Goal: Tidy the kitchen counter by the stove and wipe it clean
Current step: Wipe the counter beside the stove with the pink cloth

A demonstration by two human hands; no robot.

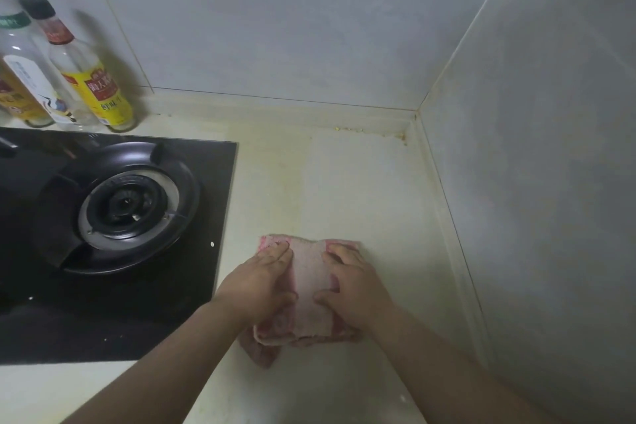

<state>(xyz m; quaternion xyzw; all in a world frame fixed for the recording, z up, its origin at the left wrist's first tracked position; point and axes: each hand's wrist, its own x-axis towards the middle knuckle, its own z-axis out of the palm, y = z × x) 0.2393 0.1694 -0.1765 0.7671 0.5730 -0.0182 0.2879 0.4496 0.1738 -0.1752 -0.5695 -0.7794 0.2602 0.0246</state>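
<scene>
Two flat hands [261, 282] [356, 289], pressing pink cloth [309, 275]

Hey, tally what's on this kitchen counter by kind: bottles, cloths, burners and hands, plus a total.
Bottles: 3
Cloth: 1
Burner: 1
Hands: 2, left hand and right hand, both pressing the cloth
Total: 7

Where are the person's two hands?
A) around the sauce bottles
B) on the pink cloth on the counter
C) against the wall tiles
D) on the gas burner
B: the left hand and right hand both press down on the pink cloth lying on the counter beside the gas hob.
</scene>
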